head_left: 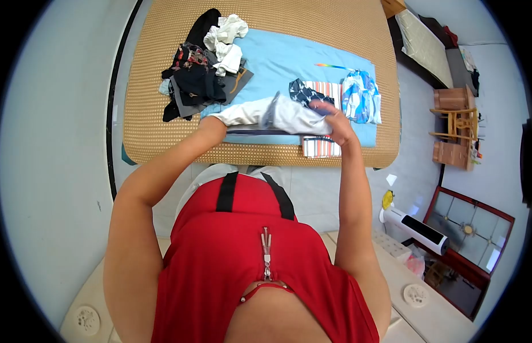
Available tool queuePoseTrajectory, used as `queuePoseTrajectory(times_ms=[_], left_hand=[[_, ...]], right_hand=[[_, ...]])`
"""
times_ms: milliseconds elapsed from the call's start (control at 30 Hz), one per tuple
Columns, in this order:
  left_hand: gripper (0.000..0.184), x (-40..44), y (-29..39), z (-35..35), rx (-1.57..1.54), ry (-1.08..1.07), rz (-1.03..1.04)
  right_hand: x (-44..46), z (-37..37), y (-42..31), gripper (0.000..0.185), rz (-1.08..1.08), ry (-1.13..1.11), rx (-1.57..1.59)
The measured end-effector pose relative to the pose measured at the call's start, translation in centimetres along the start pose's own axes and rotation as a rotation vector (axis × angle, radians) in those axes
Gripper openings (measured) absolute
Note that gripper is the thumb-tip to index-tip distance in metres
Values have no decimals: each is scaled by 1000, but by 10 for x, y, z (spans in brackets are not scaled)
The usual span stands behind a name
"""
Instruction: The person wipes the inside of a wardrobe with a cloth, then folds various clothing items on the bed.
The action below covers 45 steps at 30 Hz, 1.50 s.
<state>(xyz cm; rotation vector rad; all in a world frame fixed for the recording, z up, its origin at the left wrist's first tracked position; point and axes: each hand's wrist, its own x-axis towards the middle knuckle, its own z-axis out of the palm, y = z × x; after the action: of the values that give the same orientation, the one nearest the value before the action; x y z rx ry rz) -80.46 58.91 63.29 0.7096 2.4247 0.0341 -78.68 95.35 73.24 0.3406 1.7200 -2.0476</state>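
A white and grey garment point(294, 117) stretches between my two hands above the near part of the bed; its exact kind cannot be made out. At its left end, my left hand point(213, 127) grips the cloth, with the fingers mostly covered by fabric. My right hand point(336, 121) is closed on the right end, fingers curling over the top edge. Just behind it lie a dark patterned cloth point(303, 91) and a striped folded cloth point(322, 150), partly covered by the garment. A blue and white patterned garment point(362, 97) sits to the right of my right hand.
Dark clothes point(200, 83) are heaped on the bed's left side, with a white garment point(226, 40) on top. A light blue cloth point(277, 54) covers part of the woven bed mat point(312, 17). Wooden chair point(453, 122) and white upright appliance point(417, 230) stand right.
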Motion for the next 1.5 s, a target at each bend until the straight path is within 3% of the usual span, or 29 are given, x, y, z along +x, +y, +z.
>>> queuePoseTrajectory(times_ms=[33, 100, 133, 167, 200, 267, 333, 367, 433, 467, 500, 567, 633, 667, 700, 867, 900, 967, 1067, 1133, 1200, 1300, 1400, 1500], left_hand=[[34, -3, -6, -1, 5, 62, 6], [39, -10, -15, -9, 21, 185, 26], [45, -12, -10, -19, 4, 72, -5], [47, -8, -8, -11, -11, 137, 35], [48, -2, -4, 6, -28, 204, 74], [48, -15, 10, 7, -17, 397, 211], [47, -23, 27, -1, -1, 266, 260], [47, -25, 32, -4, 9, 200, 285], [47, -28, 36, -4, 19, 133, 314], [47, -29, 34, 1, 1, 148, 324], [46, -27, 32, 5, -18, 165, 333], [43, -21, 19, 10, -91, 68, 143], [40, -15, 2, 6, -81, -52, -16], [40, -14, -7, 10, -72, 3, 11], [39, -10, -16, 16, -63, 63, 37], [29, -17, -2, 9, 38, 389, 321], [29, -18, -1, 8, 84, 246, 346], [30, -21, 6, 3, 176, -35, 404], [34, -19, 6, 16, 249, -7, 411], [37, -23, 8, 11, 233, 69, 412], [40, -30, 8, 4, 150, 188, 408], [47, -29, 7, -2, 108, 104, 397], [48, -38, 14, -18, -22, 59, 304], [48, -33, 18, -16, -174, 155, 189]], right_hand=[[-6, 1, 6, 37, 84, -85, -198], [-8, 5, 15, 28, 204, -200, -823], [-6, 3, 30, 26, 107, -112, -1031], [-1, 0, 49, 25, 7, -17, -1240], [2, -1, 60, 25, 53, 111, -1339], [9, -13, 83, 28, 52, 523, -1251], [30, -53, 122, 30, 39, 792, -998], [33, -57, 130, 30, -60, 865, -319], [42, -47, 118, 31, -257, 952, 316], [35, -20, 93, 30, -442, 903, 391], [20, 13, 63, 27, -554, 806, 289], [-5, 36, 34, 25, -629, 551, -527], [-12, 52, 26, 29, -553, 451, -1076], [-6, 43, 38, 29, -278, 465, -1095], [3, 26, 56, 29, -121, 490, -1087], [30, -20, 128, 41, 170, 766, -212], [25, -11, 113, 45, 179, 764, 5], [24, -14, 106, 43, 204, 739, 45], [32, -33, 122, 35, 61, 736, -189], [29, -29, 117, 40, 18, 776, -446], [20, -22, 111, 47, -186, 774, -817], [11, -13, 101, 38, -221, 774, -979], [7, 15, 74, 31, 3, 720, -2], [2, 39, 53, 29, 79, 665, 390]])
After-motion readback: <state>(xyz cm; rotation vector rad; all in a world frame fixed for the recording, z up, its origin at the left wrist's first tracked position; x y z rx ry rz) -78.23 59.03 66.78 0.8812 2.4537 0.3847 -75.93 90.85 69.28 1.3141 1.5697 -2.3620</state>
